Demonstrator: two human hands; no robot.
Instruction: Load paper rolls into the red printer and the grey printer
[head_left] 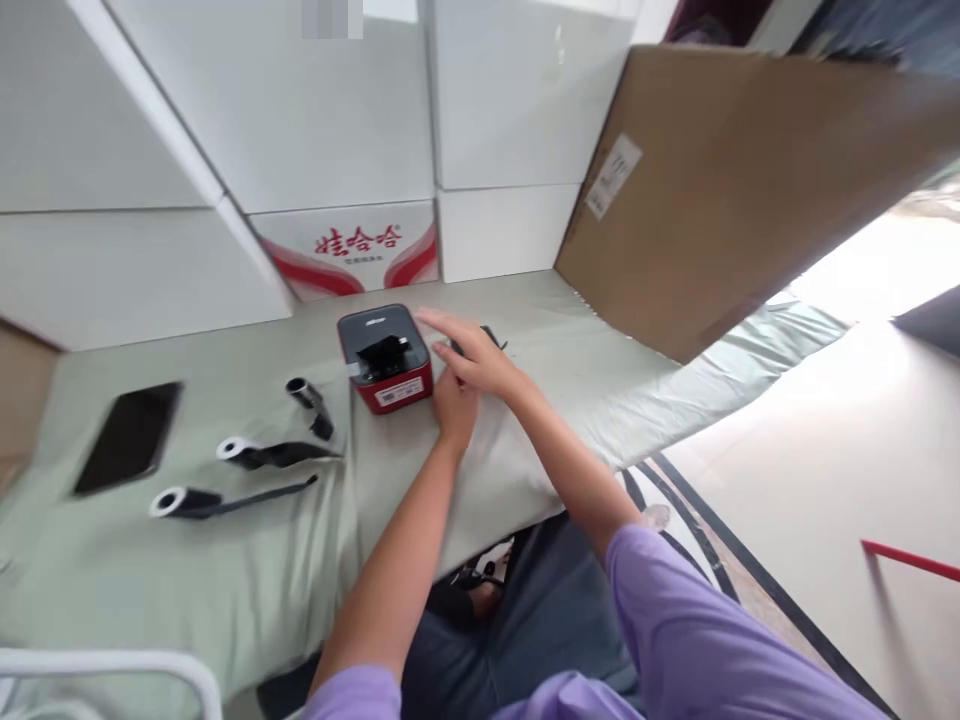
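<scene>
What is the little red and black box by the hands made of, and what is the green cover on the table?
The small red box with a black top looks like hard plastic: smooth, rounded corners, a slight shine, a white label on its front. The pale green table cover looks like thin cloth: matte, creased, draping over the edge. The left hand and right hand rest beside the box.

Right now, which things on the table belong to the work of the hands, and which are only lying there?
In use:
- small red and black box-shaped printer, the left hand beside it
- right hand reaching over a small black object, too hidden to identify

Lying about:
- three black rolls with white cores
- flat black phone
- large brown cardboard sheet
- white boxes
</scene>
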